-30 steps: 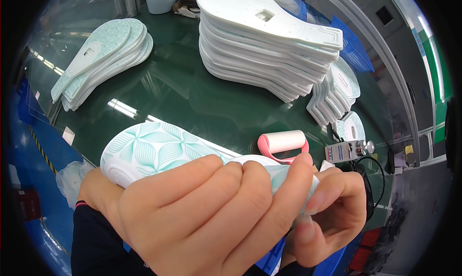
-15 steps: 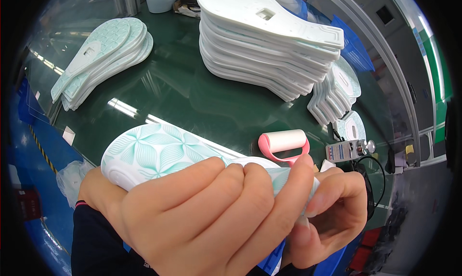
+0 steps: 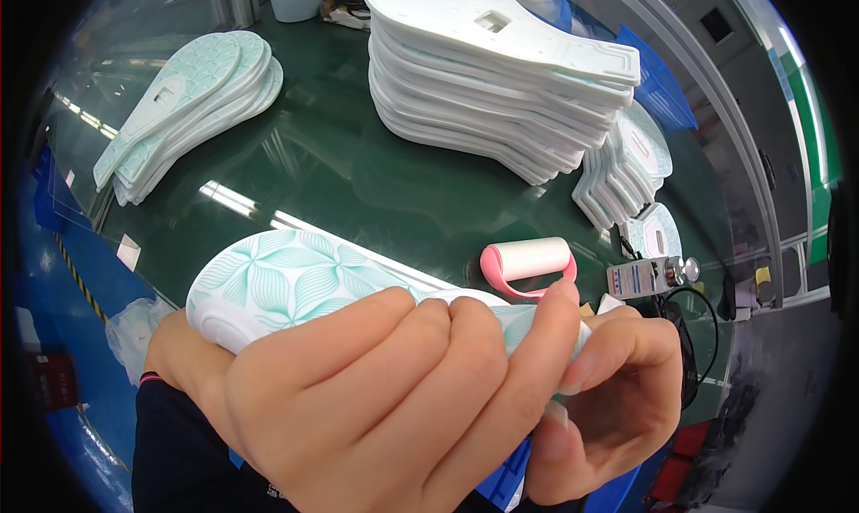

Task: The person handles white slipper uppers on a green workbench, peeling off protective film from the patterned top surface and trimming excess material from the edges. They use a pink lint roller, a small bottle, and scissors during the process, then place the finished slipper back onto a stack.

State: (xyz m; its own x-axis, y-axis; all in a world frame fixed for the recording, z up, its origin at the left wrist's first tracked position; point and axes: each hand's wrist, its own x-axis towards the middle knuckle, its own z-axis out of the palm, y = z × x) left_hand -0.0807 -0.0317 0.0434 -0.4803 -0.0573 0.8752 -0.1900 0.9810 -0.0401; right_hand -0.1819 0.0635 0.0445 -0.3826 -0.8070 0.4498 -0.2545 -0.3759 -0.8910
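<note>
Green table (image 3: 340,182): sole stacks (image 3: 501,75), pink roller (image 3: 528,264).

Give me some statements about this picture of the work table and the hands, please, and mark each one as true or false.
1. Both hands hold one shoe sole with a mint leaf pattern. True: the left hand wraps over it and the right hand grips its end.
2. The pink lint roller is in the right hand. False: it lies on the green table, beyond the hands.
3. A tall stack of white soles stands at the far side of the table. True.
4. The smaller pile of mint soles is on the person's right. False: it lies at the far left.
5. The held sole rests flat on the table. False: it is lifted above the table's near edge.
</note>
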